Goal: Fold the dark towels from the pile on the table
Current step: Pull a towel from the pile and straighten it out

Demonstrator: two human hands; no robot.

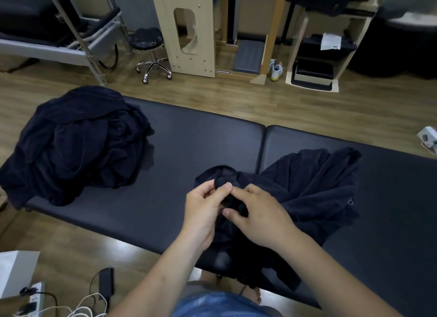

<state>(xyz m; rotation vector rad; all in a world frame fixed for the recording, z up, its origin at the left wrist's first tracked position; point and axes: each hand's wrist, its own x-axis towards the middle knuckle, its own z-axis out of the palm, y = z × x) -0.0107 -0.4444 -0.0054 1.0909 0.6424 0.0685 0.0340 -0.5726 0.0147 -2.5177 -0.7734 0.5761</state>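
Note:
A dark navy towel (314,186) lies crumpled on the black padded table (201,141), spreading right and hanging over the near edge. My left hand (204,210) pinches a bunched corner of it between thumb and fingers. My right hand (262,217) grips the same bunch just beside, thumb and fingers curled round the cloth. A big pile of dark towels (78,146) sits heaped on the table's left end, apart from both hands.
Beyond the table are a wheeled stool (151,54), a wooden frame (186,30), shelves and a metal bed frame. On the floor near me lie a power strip with cables (35,300) and a white box (16,267).

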